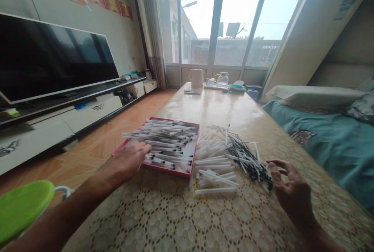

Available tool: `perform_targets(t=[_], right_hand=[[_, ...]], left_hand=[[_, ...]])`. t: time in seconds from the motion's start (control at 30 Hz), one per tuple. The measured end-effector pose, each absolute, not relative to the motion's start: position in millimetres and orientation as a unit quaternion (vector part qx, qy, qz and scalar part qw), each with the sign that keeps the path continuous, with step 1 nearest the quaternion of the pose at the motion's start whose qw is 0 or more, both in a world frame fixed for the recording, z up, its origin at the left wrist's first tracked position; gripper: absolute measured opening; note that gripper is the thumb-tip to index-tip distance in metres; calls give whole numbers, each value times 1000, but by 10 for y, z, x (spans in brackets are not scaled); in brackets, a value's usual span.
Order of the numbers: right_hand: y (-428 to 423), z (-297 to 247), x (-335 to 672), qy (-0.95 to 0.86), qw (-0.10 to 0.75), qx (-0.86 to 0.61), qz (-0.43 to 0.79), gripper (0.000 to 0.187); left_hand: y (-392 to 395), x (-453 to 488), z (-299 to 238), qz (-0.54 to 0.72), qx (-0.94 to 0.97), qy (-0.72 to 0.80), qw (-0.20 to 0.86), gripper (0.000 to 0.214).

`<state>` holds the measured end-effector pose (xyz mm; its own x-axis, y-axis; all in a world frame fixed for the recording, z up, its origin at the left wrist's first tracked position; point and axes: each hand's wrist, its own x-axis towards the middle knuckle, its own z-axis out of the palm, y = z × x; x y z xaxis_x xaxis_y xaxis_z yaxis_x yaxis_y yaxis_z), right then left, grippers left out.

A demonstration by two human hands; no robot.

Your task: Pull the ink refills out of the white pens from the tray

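A shallow pink-rimmed tray (191,173) lies on the long table (210,107), filled with several assembled white pens with black tips (166,139). My left hand (130,160) rests at the tray's near left corner, fingers curled down onto the pens; what it holds, if anything, is hidden. To the right of the tray lies a loose heap of white pen barrels (214,158), and beside it a pile of thin black refills (248,158). My right hand (290,189) hovers just right of the refills, fingers apart and slightly bent, holding nothing.
A lace-patterned cloth (181,217) covers the near table. At the far end stand a cream jug (196,78), a glass teapot (222,79) and small items. A television (52,57) on a low cabinet is at left, a teal bed (330,139) at right, a green stool (23,205) lower left.
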<state>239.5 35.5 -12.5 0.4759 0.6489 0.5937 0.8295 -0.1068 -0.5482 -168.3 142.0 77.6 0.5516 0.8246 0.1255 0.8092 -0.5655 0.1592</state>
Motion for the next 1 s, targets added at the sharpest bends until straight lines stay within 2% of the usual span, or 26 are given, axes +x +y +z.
perform_targets(t=[0.1, 0.33, 0.57, 0.63, 0.7, 0.77, 0.93, 1.0], right_hand=[[354, -124, 2390, -497, 438, -743, -92, 31], [360, -144, 2403, -480, 432, -761, -66, 32], [321, -91, 2367, -531, 456, -710, -79, 29], [302, -59, 2332, -581, 455, -673, -52, 25], [274, -7, 2275, -646, 432, -629, 6, 23], [238, 59, 2197, -703, 395, -587, 68, 21], [156, 155, 1995, -779, 281, -538, 155, 20], [153, 137, 1953, -789, 247, -538, 165, 19]], left_hand=[[1638, -1975, 646, 77, 868, 490, -9, 19], [1773, -2070, 532, 73, 898, 433, 21, 17], [1545, -1520, 768, 174, 892, 417, 29, 15], [1315, -1155, 774, 239, 884, 388, 107, 13], [1064, -769, 714, 251, 891, 333, 180, 13], [847, -434, 596, 226, 905, 301, 196, 10], [660, -58, 223, 148, 951, 250, 108, 11], [699, -65, 117, 145, 956, 235, 104, 9]])
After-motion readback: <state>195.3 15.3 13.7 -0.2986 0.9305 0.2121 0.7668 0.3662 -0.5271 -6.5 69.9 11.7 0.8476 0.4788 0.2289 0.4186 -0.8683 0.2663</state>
